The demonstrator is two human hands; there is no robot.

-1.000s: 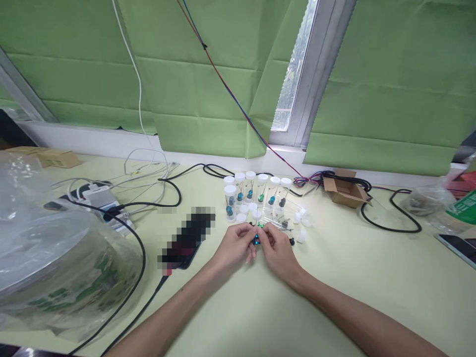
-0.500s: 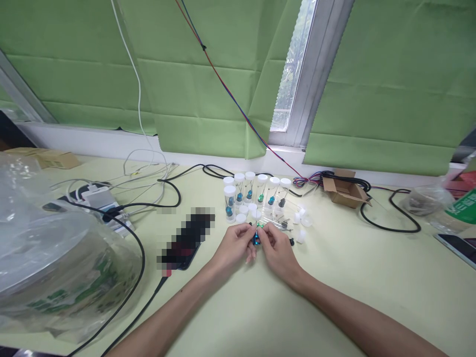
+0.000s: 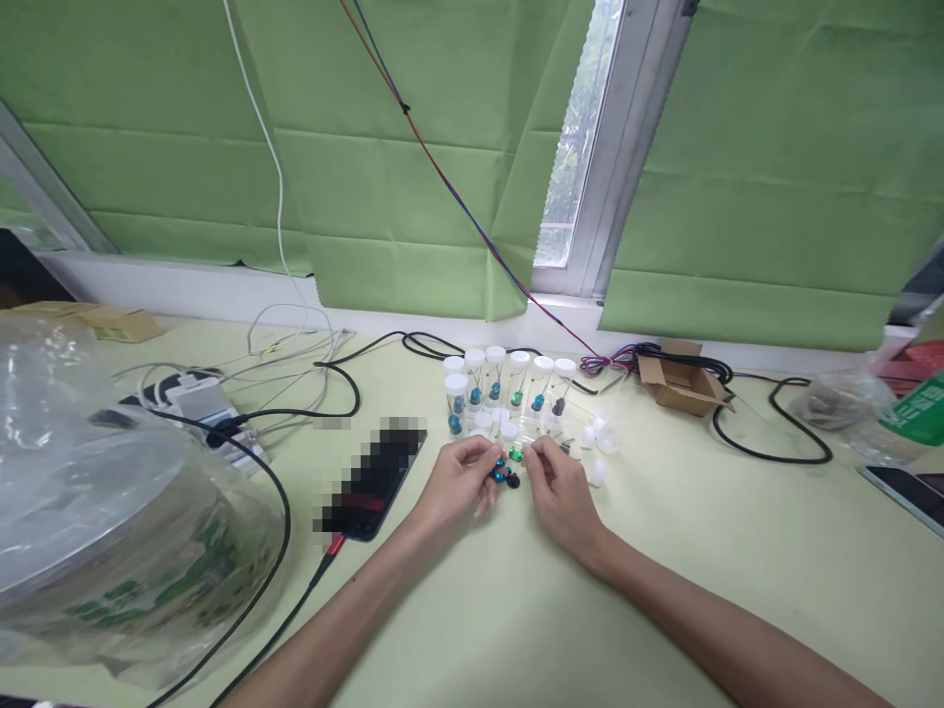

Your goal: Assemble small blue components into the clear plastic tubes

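A person's left hand (image 3: 461, 472) and right hand (image 3: 557, 482) rest on a pale green table (image 3: 664, 551), fingertips pinching small coloured beads (image 3: 503, 472) between them. Capped vials (image 3: 508, 379) stand just behind. The step appears to be sorting; next seems to call for a fine, steady pinch.

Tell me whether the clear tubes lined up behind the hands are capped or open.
Capped: each upright tube in the row wears a white cap and holds a small coloured piece. Loose white caps lie on the table to the right.
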